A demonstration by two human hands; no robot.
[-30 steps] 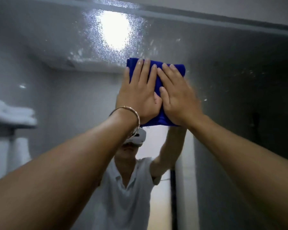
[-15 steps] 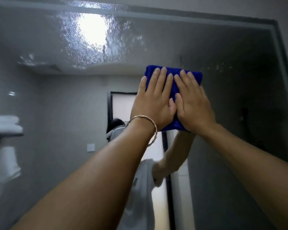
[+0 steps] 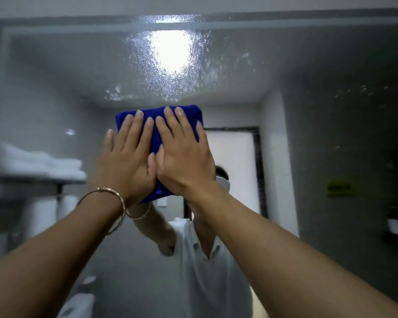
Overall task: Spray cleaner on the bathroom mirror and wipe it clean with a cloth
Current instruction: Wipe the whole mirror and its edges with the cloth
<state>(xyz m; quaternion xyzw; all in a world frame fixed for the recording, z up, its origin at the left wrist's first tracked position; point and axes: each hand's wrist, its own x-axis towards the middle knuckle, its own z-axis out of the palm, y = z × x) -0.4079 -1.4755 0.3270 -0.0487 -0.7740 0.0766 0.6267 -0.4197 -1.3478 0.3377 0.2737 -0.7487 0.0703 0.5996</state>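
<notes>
Pressing flat against the mirror point(image 3: 308, 65), my left hand point(image 3: 124, 161) and my right hand point(image 3: 184, 161) lie side by side on the folded blue cloth point(image 3: 157, 115), and this single head view is all I have. Neither grip is closed around anything: on both hands the fingers are stretched out straight and laid flat, palms pinning the cloth to the glass, with the two thumbs touching at the middle. The cloth shows above the fingertips as a dark blue band and again as a small corner below the heels of the hands. It sits near the centre of the mirror, just below a patch of spray droplets point(image 3: 168, 72) that glitter around the reflected ceiling light point(image 3: 170, 49). More faint specks of spray lie on the glass toward the upper right. A thin gold bangle point(image 3: 110, 193) circles my left wrist. In the reflection I see a person in a white shirt point(image 3: 207, 271) with both arms raised to the cloth. Also mirrored are folded white towels point(image 3: 39, 164) stacked on a shelf point(image 3: 37, 180) at the left, a pale doorway point(image 3: 232, 166) behind the person, and a small yellow sign point(image 3: 338, 187) on the wall at the right, too blurred to read.
</notes>
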